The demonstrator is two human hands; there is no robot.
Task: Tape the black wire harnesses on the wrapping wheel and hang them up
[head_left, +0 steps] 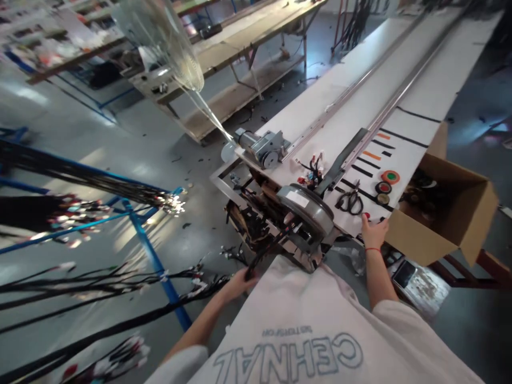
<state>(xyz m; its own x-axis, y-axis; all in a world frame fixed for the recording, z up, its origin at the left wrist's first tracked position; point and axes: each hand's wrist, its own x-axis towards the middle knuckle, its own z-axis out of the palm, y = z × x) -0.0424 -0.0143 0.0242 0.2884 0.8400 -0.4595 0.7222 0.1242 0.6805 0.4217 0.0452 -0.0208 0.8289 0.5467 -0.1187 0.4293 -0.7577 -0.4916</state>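
Observation:
My left hand [241, 284], at my waist, is closed around a black wire harness [262, 255]. The harness slants up toward the round taping machine head [306, 209] at the near end of the long white table. At the table's right front corner my right hand [375, 233] rests with its fingers apart, one fingertip by a small red button [366, 215]. Black-handled scissors [350, 201] lie just left of that hand. Beyond it sit a green-and-orange tape roll [390, 177], a black tape roll [383, 188] and a tan roll [383, 199].
Right of the table stands an open cardboard box [424, 237]. A grey motor [268, 146] is mounted at the table's left corner. Blue racks [148, 250] with hanging harnesses stand at left. A fan [176, 48] and a workbench [240, 45] are behind.

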